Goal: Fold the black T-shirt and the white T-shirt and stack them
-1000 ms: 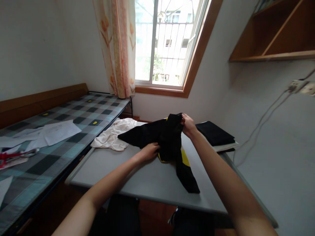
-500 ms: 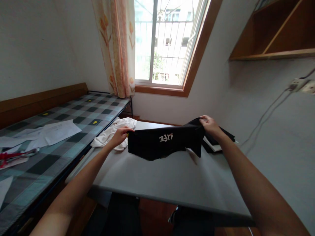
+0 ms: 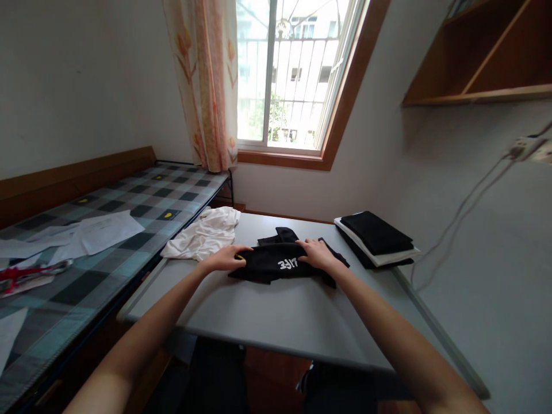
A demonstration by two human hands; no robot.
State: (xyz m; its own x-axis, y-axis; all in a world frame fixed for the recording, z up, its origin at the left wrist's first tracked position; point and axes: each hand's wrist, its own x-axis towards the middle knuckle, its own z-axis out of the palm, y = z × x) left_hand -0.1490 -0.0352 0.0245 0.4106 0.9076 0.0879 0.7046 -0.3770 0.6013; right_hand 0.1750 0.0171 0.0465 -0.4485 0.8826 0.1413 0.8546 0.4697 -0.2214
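A black T-shirt (image 3: 269,264) with white "LIFE" lettering lies bunched and partly folded on the grey table (image 3: 259,313). My left hand (image 3: 228,257) is closed on its left end, where a bit of yellow shows by the fingers. Gripping the upper edge right of the lettering is my right hand (image 3: 317,253); its fingertips are partly hidden by the cloth. Loose black folds stick out behind and to the right of this hand.
A crumpled white garment (image 3: 207,233) rests at the table's back left. Folded black and white clothes (image 3: 375,236) are stacked at the back right. Papers (image 3: 101,230) and a red object (image 3: 21,279) lie on the checkered bed (image 3: 99,287) at left.
Both hands have lowered the T-shirt from above the table onto its surface. My right hand has moved left, closer to my left hand, uncovering the folded stack.
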